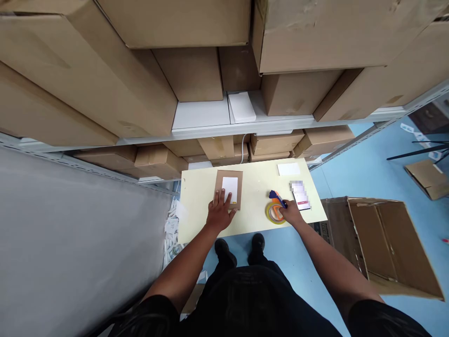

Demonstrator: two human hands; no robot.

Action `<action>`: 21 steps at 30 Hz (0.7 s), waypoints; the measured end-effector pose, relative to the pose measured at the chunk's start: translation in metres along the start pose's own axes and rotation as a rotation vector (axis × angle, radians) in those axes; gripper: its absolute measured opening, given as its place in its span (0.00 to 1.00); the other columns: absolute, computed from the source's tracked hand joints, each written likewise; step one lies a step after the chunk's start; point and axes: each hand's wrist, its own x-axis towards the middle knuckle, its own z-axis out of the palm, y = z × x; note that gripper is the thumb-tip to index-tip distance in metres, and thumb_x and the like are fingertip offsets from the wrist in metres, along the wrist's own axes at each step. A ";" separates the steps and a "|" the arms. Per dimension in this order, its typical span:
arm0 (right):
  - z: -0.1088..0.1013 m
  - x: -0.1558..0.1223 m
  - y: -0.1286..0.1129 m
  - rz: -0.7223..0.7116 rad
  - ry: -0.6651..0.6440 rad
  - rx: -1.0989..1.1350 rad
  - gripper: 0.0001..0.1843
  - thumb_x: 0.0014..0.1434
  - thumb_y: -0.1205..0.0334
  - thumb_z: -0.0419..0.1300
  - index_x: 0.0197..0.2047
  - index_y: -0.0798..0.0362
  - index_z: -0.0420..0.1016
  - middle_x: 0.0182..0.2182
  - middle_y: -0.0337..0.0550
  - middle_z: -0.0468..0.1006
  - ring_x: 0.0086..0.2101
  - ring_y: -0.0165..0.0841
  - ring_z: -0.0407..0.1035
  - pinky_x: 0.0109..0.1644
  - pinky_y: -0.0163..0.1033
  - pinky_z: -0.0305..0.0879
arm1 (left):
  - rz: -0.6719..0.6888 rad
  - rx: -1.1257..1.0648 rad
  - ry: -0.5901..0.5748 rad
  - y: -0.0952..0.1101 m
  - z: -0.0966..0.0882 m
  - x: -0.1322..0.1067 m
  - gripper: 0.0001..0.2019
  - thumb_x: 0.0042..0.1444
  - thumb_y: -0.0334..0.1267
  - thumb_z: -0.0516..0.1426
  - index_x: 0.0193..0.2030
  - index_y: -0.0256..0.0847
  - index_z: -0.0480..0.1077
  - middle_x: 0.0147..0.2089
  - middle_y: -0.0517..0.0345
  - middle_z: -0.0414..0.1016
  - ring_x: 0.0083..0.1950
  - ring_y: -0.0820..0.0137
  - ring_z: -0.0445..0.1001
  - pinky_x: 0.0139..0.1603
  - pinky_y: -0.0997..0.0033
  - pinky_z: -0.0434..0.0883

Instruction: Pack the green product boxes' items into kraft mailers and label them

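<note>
On the pale yellow table point(196, 187) lies a flat brown cardboard package point(237, 180) with a white label point(229, 185) on its face. My left hand point(220, 210) rests on it, fingers stretched out over the left side of the label and the lower part of the package. To the right, my right hand point(291, 213) is closed around the handle of an orange and blue tape dispenser point(276, 195), which carries a roll of yellowish tape point(269, 213). Just beyond that hand lies a phone point(300, 195) with its screen lit.
A white slip or pad point(288, 169) lies at the table's far right. Behind stands a metal shelf point(203, 130) loaded with cardboard boxes point(196, 70) overhead. An open carton point(396, 248) is on the blue floor at right; a grey wall point(87, 224) borders the left.
</note>
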 end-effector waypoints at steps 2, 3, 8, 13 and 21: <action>-0.001 0.014 -0.002 -0.006 -0.018 -0.040 0.22 0.59 0.56 0.58 0.54 0.56 0.78 0.49 0.54 0.76 0.46 0.41 0.74 0.47 0.39 0.68 | -0.004 0.001 -0.008 0.000 0.000 0.000 0.36 0.70 0.57 0.47 0.79 0.44 0.48 0.82 0.47 0.37 0.81 0.47 0.34 0.68 0.43 0.58; -0.001 0.019 -0.003 -0.011 -0.022 -0.052 0.20 0.59 0.55 0.59 0.51 0.55 0.79 0.48 0.54 0.77 0.46 0.42 0.74 0.47 0.39 0.67 | -0.006 0.003 -0.013 0.001 0.000 0.000 0.36 0.70 0.56 0.47 0.79 0.44 0.48 0.82 0.47 0.37 0.81 0.47 0.34 0.68 0.43 0.58; 0.005 0.027 -0.003 0.011 -0.041 -0.109 0.18 0.61 0.52 0.58 0.46 0.57 0.77 0.46 0.57 0.77 0.45 0.44 0.74 0.43 0.40 0.66 | -0.010 0.014 0.012 0.002 0.003 -0.002 0.36 0.70 0.56 0.47 0.79 0.44 0.47 0.82 0.46 0.35 0.81 0.48 0.35 0.67 0.44 0.59; 0.007 0.027 0.000 0.007 -0.055 -0.118 0.22 0.62 0.53 0.57 0.55 0.58 0.72 0.48 0.57 0.77 0.45 0.44 0.75 0.44 0.41 0.66 | -0.041 0.008 -0.013 0.005 0.005 -0.004 0.36 0.70 0.57 0.47 0.79 0.45 0.44 0.82 0.47 0.34 0.81 0.50 0.34 0.68 0.43 0.58; -0.006 -0.018 -0.006 -0.226 0.202 -0.005 0.31 0.61 0.52 0.58 0.65 0.55 0.67 0.56 0.61 0.71 0.58 0.53 0.66 0.58 0.50 0.65 | -0.100 -0.032 -0.052 0.016 -0.004 -0.007 0.36 0.69 0.55 0.49 0.79 0.46 0.48 0.82 0.47 0.39 0.81 0.49 0.38 0.65 0.48 0.66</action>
